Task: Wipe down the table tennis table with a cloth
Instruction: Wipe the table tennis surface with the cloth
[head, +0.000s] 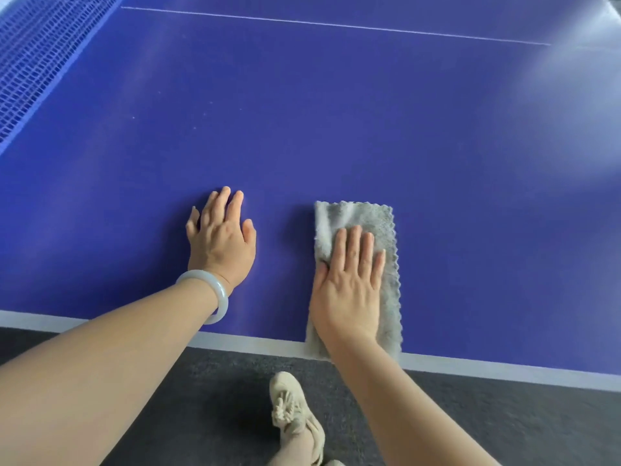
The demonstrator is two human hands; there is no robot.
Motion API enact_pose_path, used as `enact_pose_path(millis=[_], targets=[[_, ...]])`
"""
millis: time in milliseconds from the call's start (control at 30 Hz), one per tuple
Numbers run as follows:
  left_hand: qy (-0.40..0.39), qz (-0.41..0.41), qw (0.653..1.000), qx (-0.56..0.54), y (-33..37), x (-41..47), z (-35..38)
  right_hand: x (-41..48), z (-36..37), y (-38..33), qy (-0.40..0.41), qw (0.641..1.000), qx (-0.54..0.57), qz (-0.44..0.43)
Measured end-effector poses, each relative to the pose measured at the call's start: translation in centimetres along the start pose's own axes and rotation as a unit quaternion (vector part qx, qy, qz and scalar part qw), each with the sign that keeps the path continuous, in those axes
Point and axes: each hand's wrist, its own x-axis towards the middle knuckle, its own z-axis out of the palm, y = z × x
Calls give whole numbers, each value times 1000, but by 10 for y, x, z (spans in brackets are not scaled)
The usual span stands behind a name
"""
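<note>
The blue table tennis table fills most of the head view, its white edge line running along the near side. A folded grey cloth lies flat on it near that edge, its lower end reaching over the white line. My right hand presses flat on the cloth with straight fingers. My left hand rests flat on the bare blue surface to the left of the cloth, fingers spread, with a pale bangle on the wrist.
The blue net stands at the far left. A thin white centre line crosses the far surface. Below the table edge is dark grey carpet with my beige shoe on it.
</note>
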Motion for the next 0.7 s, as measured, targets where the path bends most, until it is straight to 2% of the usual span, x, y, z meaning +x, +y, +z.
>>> enact_pose_path(millis=[67,133,167,233,333,467,533,700], targets=[[5,4,1000,-5,0,0,0,-9,0,-11,-22,996,15,-86],[8,5,1000,-12,-1,1,1,-13,-10,15,-35,984,19,-171],[9,4,1000,-14,-1,1,1,-14,-16,38,-28,982,10,-186],[9,1,1000,-11,-2,0,1,-16,-27,89,1,991,-7,-134],[3,1,1000,-4,-1,2,0,-18,-38,123,28,999,-7,14],[-1,1,1000,0,0,-1,0,-13,-16,69,27,990,-8,139],[-3,2,1000,2,-1,-1,-1,-12,-5,26,17,992,-13,124],[-14,2,1000,-12,-3,0,-2,-1,19,-76,-27,999,7,25]])
